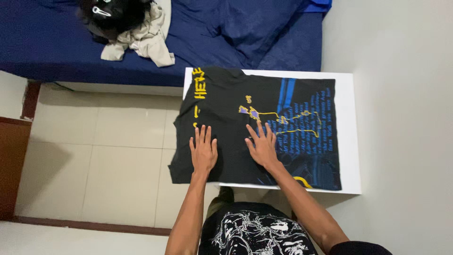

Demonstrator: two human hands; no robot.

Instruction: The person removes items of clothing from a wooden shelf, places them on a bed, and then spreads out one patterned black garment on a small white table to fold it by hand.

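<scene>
Far left of frame: brown cabinet edge (12, 165), tiled floor (94, 160) beside it. Upper left: blue bed (56, 52) with one heap of clothes (137, 33) on it, dark and beige pieces mixed, count of pieces unclear.

Centre: one black shirt (226, 99) with yellow and blue print, spread flat on one white surface (349, 141). Shirt's long axis runs left-right across the frame; its left part hangs over the surface's left edge, above the floor. Bed touches or sits just behind the surface's top edge; cannot tell which.

Two hands, both the person's own. Left hand (203, 152) lies palm down on the shirt near its lower left part, fingers (202, 134) straight and slightly apart, pointing to the top of frame, gripping nothing. Right hand (262, 146) lies palm down just right of it, near the shirt's middle, fingers (258, 130) spread wider, also flat, nothing pinched. Hands are near each other but not touching.

Shirt lies directly under both palms and extends away from the fingers toward the top of frame and to both sides. Left hand is nearer the overhanging edge; right hand is nearer the blue printed half at right.

Bottom centre: person's own black printed shirt. Right: pale wall (406, 94).
</scene>
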